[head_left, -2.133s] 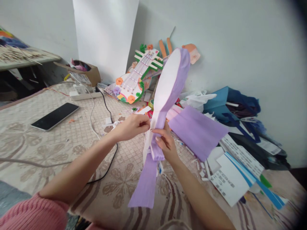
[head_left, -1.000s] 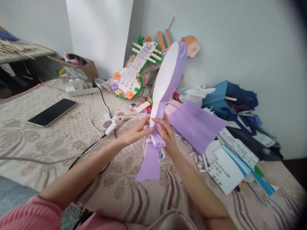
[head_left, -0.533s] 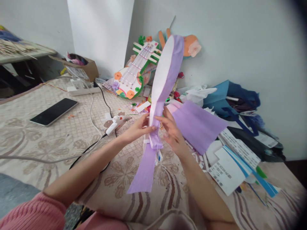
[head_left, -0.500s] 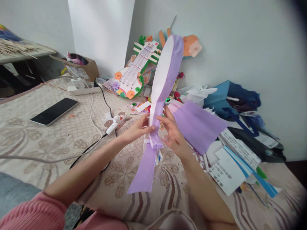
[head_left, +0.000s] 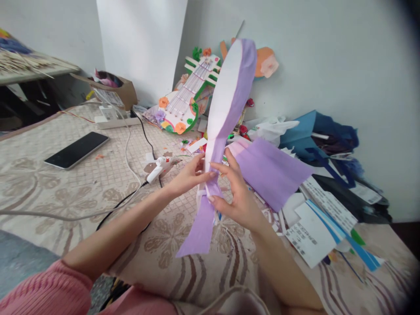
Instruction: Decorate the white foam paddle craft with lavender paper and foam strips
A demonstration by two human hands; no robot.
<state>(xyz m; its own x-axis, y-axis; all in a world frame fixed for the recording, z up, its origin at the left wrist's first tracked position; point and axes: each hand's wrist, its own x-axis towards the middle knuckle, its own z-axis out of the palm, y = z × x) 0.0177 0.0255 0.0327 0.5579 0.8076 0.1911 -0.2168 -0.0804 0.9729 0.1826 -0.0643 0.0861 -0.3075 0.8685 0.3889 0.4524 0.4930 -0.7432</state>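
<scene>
A white craft piece shaped like a lute (head_left: pixel 223 96), with a rounded body and narrow neck, stands upright and tilted between my hands. Purple crepe paper (head_left: pixel 241 92) covers its side edge, and a loose strip (head_left: pixel 198 232) of it hangs from the lower end. My left hand (head_left: pixel 188 176) is closed round the neck, with its thumb on the purple side and its other fingers partly hidden behind. On the right side, my right hand (head_left: pixel 238 190) presses its thumb against the crepe paper at the neck's bottom end, while its forefinger touches the neck higher up.
A white glue gun (head_left: pixel 159 168) with a black cord lies left of my hands, beyond it a phone (head_left: pixel 77 150) and a power strip (head_left: pixel 116 122). A decorated toy instrument (head_left: pixel 188 98) leans behind. Purple paper (head_left: pixel 272 173), printed cards (head_left: pixel 308 240) and bags lie right.
My left hand shifted from the front onto the neck. My right hand opened away from the neck, then brought its thumb down to the bottom end. The glue gun came into clear view.
</scene>
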